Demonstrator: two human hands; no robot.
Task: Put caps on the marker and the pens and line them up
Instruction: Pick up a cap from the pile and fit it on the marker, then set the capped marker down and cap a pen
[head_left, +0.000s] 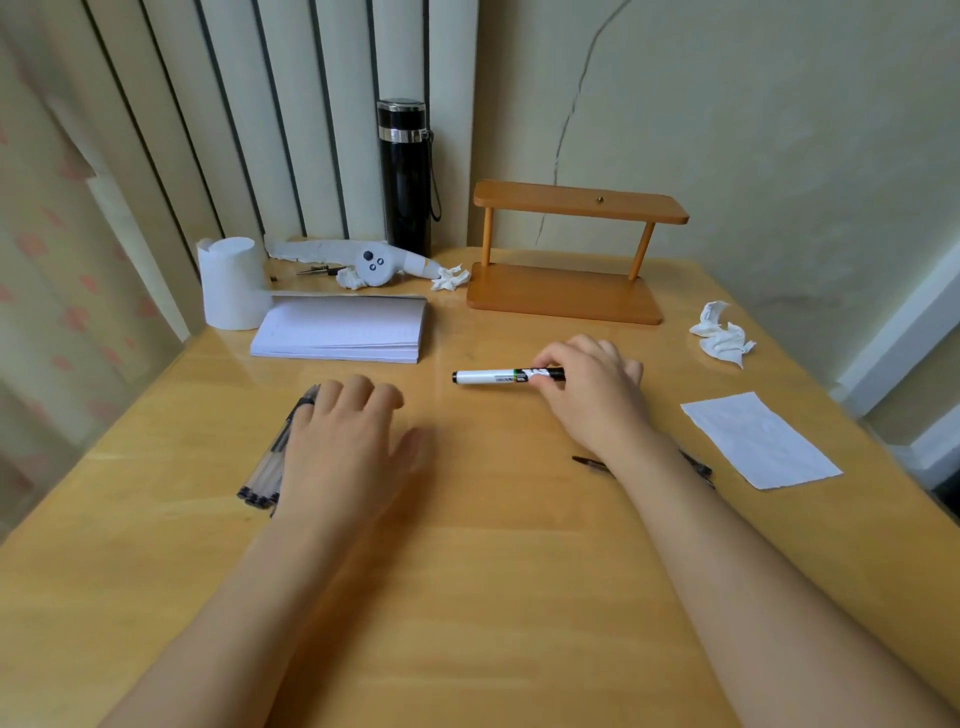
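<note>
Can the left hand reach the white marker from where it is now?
Probably yes: the left hand rests over the pens, and bare table lies between it and the marker, which the right hand already holds.

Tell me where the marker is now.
The marker lies mid-table, its right end in the right hand, in front of the wooden shelf.

Home room, likely a bedroom or study corner. Wooden counter (467, 597) pushed into a wall corner; plaster wall (753, 130) has a long crack. White column radiator (291, 114) behind, patterned curtain (47, 270) at left. Personal clutter on top: black thermos flask (405, 176), small two-tier wooden shelf (571, 254), notepad (343, 330), toilet paper roll (231, 283), crumpled tissues (722, 335), loose paper sheet (758, 439). Nothing industrial or office-grade.
</note>
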